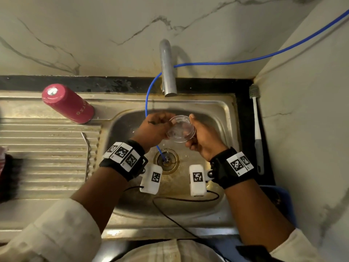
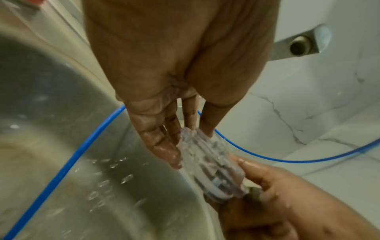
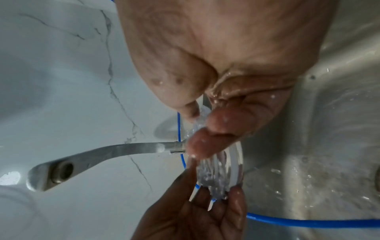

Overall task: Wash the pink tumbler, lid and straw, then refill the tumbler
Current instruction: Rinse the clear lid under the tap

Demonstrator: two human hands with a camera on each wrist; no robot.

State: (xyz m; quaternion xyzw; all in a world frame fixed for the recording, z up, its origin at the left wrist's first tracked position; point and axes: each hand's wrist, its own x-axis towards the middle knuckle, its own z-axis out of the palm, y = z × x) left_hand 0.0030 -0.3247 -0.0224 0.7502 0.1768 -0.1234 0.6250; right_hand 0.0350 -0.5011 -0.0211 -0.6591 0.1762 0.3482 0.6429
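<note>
Both hands hold the clear lid [image 1: 181, 128] over the sink [image 1: 229, 118], below and in front of the tap [image 1: 167, 72]. The right hand [image 1: 203, 139] grips the lid's edge, thumb along its far right rim and curled fingers under the near side; the right wrist view shows a wet thumb and bent finger clamped on the rim. The left hand [image 1: 154, 129] meets the lid from the left with fingers nearly straight: in the left wrist view the wet fingertips [image 2: 170, 155] lie flat against the lid's ribbed side, so this hand presses on it rather than closing round it. The lid is tilted, its round face turned up toward the head camera. Drops of water dot the sink wall near the hands. The pink tumbler [image 1: 68, 104] stands mouth down on the steel drainboard [image 1: 47, 148] at the sink's left, well apart from the hands. A thin blue hose [image 1: 245, 60] comes in from the upper right, passes the tap, drops behind the left hand and ends at the drain [image 1: 167, 161]. A white and grey bottle brush [image 1: 256, 129] lies on the dark bench [image 1: 243, 114] strip right of the sink, along the marble wall [image 1: 94, 35].
</note>
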